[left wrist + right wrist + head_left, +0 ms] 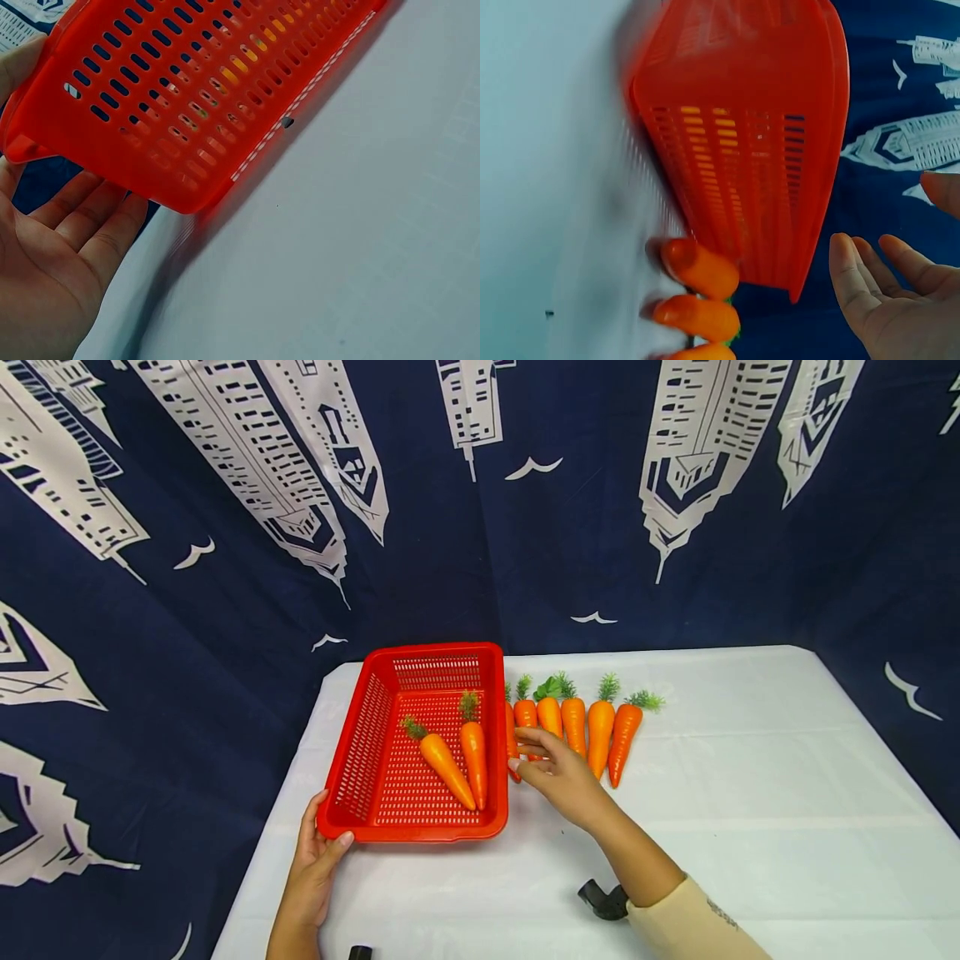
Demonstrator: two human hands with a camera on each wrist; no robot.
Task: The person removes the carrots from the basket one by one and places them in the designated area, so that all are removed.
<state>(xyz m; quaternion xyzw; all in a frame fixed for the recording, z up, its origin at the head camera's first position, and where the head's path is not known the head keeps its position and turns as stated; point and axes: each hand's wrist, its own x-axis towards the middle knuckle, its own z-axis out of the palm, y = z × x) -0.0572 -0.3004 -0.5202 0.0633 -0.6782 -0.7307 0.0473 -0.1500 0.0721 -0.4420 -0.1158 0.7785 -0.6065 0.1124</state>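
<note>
I see two carrots [474,756] in the red basket [412,834] my left hand [310,864] grips; my right hand [561,775] hangs loose.

Bskt [497,735] R wall & carrot row [601,731] block low path; room over bskt's open top & tbl [772,777] far R.

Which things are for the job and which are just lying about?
Probably for the job:
red basket, held by the left hand
two carrots inside
row of carrots beside it

Probably just lying about:
bent black piece near a sleeve
another black piece, partly out of view
</note>
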